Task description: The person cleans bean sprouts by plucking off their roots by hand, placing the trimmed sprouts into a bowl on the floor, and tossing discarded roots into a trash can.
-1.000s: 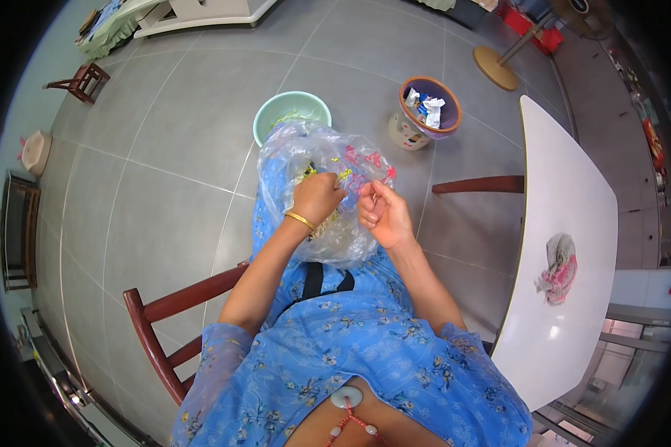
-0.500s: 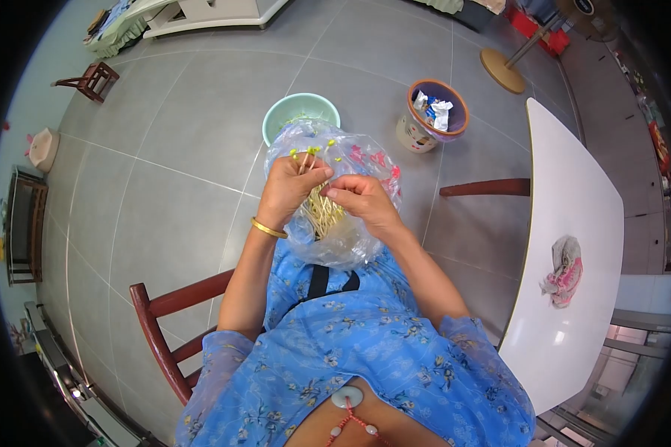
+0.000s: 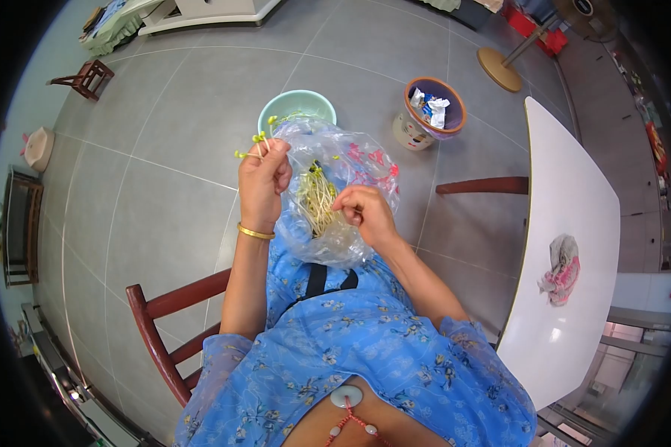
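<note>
A clear plastic bag point(image 3: 350, 249) with pink print lies open on my lap, with a bundle of bean sprouts point(image 3: 318, 200) inside. My left hand point(image 3: 261, 186), wearing a gold bangle, is closed on a few sprouts; their yellow-green heads point(image 3: 259, 138) stick out past the fingers. It is at the bag's left side, just short of a mint-green basin point(image 3: 326, 110) on the floor, which is partly covered by the bag. At the right edge of the bundle, my right hand point(image 3: 368, 214) has its thumb and fingers pinched together. Whatever they hold is too small to make out.
Right of the basin stands a bin point(image 3: 416, 132) with crumpled wrappers. A white table point(image 3: 552, 357) at my right carries a crumpled grey-pink cloth point(image 3: 562, 270). A red-brown chair point(image 3: 160, 302) is at my left; a fan base point(image 3: 498, 68) stands farther off.
My left hand has moved left and away from my right, carrying the sprouts toward the basin. My right hand has dropped slightly beside the bundle, which is now more exposed.
</note>
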`<action>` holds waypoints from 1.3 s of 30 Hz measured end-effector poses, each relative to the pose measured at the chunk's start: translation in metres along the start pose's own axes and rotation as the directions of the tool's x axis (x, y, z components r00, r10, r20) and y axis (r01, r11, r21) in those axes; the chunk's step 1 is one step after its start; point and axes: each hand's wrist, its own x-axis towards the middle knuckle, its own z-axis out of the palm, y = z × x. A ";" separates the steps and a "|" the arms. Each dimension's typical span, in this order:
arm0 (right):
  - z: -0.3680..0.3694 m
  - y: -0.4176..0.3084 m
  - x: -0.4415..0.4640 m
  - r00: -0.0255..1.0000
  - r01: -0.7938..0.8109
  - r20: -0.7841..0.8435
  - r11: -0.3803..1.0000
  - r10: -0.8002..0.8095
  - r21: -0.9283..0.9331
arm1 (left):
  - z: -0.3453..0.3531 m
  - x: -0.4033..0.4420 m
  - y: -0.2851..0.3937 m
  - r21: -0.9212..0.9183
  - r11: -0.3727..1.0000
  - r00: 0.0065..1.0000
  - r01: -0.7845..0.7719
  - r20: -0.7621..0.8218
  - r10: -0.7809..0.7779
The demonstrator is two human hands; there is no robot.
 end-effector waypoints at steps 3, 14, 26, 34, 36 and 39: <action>-0.007 0.001 0.000 0.996 0.019 -0.093 0.971 0.004 0.237 | -0.001 0.001 0.000 -0.194 0.981 1.000 -0.006 0.019 0.010; -0.049 0.042 0.030 0.899 0.091 -0.084 0.372 -0.430 -0.924 | -0.001 -0.001 -0.015 -0.229 0.947 0.971 0.225 0.138 -0.197; -0.020 0.030 0.028 0.935 -0.249 -0.310 0.941 0.171 -0.231 | -0.001 -0.009 -0.021 -0.093 0.953 0.957 0.287 0.074 -0.281; -0.026 0.055 0.059 0.927 -0.179 -0.357 0.704 -0.113 -0.687 | -0.001 -0.011 -0.026 -0.031 0.961 0.959 0.274 0.090 -0.270; -0.026 0.051 0.057 0.926 -0.191 -0.378 0.838 -0.019 -0.511 | -0.003 -0.010 -0.026 -0.024 0.960 0.957 0.279 0.092 -0.276; -0.010 0.029 0.041 0.942 -0.129 -0.334 0.908 -0.013 -0.399 | -0.004 -0.010 -0.024 0.018 0.960 0.955 0.281 0.092 -0.281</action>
